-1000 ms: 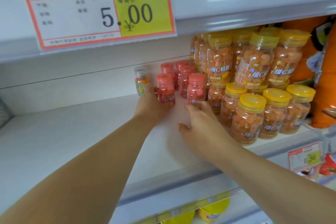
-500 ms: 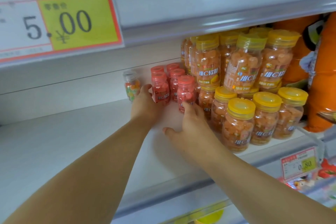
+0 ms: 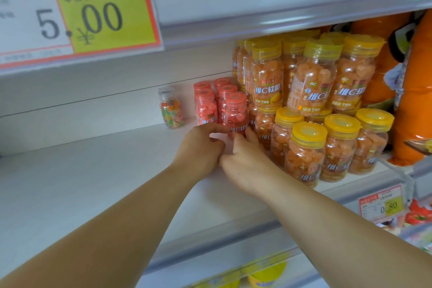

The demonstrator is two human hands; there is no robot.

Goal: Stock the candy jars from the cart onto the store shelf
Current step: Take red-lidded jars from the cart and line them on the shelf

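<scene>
The white shelf (image 3: 93,182) fills most of the view, bare across its left half and stocked on the right. A big price sign (image 3: 77,14) reading 5.00 hangs from the shelf above. At the far right stand tall orange stuffed shapes (image 3: 420,89); what they are is unclear. Beside them the yellow-lidded jars (image 3: 308,154) of orange candy are stacked two high, reaching the front edge.

Left of that block, near the back wall, is a tight cluster of red jars (image 3: 205,107). Both arms reach in to it. The left hand (image 3: 201,149) has its fingers bent, tips against the feet of the red jars; whether it grips one cannot be told. The right hand (image 3: 245,163), touching the left, curls its fingers round the base of the front red jar (image 3: 236,112), which stands upright on the shelf. A small clear jar (image 3: 170,110) of mixed candy stands apart, further left.

The step in hand looks like seating and squaring this jar against its neighbours. Next, probably: let go without tipping it, label forward, then go back for more. The cart is out of view.
</scene>
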